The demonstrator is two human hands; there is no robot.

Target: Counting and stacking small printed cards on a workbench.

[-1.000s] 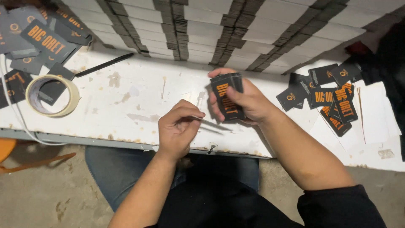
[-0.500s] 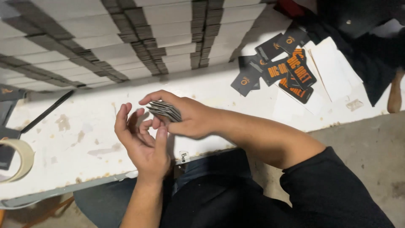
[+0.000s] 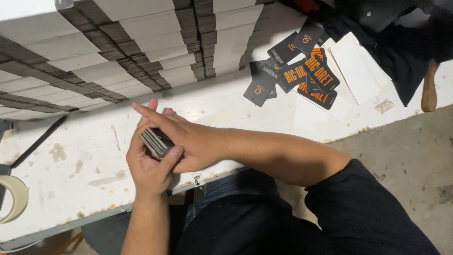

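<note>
Looking down, I see the white, paint-chipped desk (image 3: pixel 71 189) filling most of the view, with long rows of stacked white-and-dark cards (image 3: pixel 118 52) fanned across its far side. To the right, well apart from my hands, a loose heap of black tags with orange lettering (image 3: pixel 302 73) lies on white sheets (image 3: pixel 354 66), beside dark cloth (image 3: pixel 391 42). At the left edge I make out part of a tape roll (image 3: pixel 14 198) and a black strip (image 3: pixel 37 141). My left hand (image 3: pixel 148 165) cups a small stack of dark tags (image 3: pixel 156 140) from below, its fingers curled around it. My right hand (image 3: pixel 188 137) lies across the top, fingers stretched flat over the stack, hiding its far end.
</note>
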